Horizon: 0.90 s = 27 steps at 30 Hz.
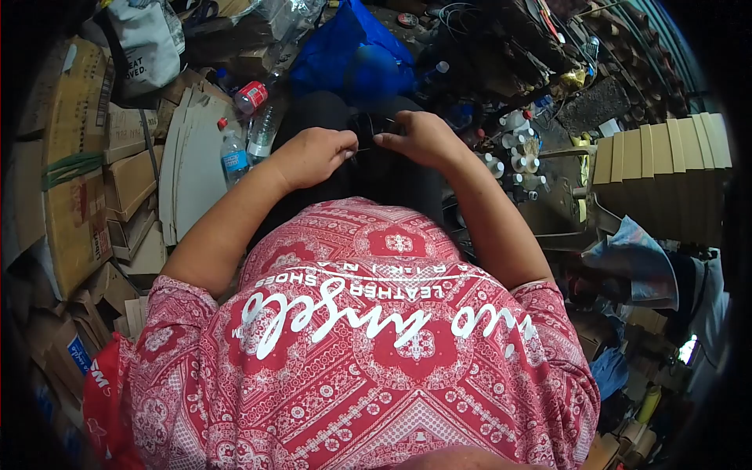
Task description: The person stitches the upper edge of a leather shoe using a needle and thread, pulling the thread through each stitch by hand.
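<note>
My left hand [323,155] is closed above my lap, thumb and fingertips pressed together. Facing it a short way to the right, my right hand [423,139] is also closed in a pinch. Thin pale strands show at the fingertips of both hands, too fine to name. Between the hands lies something dark [371,124] that blends with my black trousers [317,117], so its shape is unclear. Just beyond my knees stands a blue plastic bag [356,51].
Plastic bottles [233,155] stand at my left beside cardboard sheets [188,164] and stacked boxes [129,145]. To my right are several white-capped bottles [518,153], a metal frame [552,241] and a row of folded cardboard [662,153]. A white bag [145,47] sits at the far left.
</note>
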Tool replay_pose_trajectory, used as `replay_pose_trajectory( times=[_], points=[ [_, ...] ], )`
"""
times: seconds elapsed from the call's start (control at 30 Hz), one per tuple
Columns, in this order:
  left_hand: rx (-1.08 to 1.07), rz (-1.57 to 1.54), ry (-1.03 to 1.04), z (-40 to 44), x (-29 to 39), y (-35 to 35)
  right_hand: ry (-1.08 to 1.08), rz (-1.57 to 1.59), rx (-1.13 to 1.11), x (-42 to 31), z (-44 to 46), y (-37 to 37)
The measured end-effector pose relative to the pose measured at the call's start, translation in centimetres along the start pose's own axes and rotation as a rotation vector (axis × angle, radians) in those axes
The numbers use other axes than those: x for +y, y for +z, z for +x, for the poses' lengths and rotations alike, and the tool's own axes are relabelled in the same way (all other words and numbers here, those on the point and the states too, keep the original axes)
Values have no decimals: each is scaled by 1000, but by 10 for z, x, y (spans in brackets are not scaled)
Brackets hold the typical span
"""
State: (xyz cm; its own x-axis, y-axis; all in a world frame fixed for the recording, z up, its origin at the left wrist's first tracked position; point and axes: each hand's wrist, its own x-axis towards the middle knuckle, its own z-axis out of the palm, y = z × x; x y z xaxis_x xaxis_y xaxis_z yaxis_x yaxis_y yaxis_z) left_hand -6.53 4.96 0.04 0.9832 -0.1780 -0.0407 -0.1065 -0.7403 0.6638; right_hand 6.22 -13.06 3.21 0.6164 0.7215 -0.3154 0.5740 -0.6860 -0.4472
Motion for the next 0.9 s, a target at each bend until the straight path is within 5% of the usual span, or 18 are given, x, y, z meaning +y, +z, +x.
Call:
replay_pose_trajectory(
  times=[0.13,0.57,0.63,0.77,0.9],
  points=[
    [34,46,50,1,6,7,161,39,-10,9,-9,7],
    [27,335,164,-22,5,-11,63,513,-159,46,-8,26],
    [65,435,77,-49,-10,-31,81,522,83,79,0,43],
    [248,31,-166,-91,0,-57,76,605,4,84,-7,27],
    [360,-268,-127,-79,30,-61,95,576,18,86,-9,26]
  ],
)
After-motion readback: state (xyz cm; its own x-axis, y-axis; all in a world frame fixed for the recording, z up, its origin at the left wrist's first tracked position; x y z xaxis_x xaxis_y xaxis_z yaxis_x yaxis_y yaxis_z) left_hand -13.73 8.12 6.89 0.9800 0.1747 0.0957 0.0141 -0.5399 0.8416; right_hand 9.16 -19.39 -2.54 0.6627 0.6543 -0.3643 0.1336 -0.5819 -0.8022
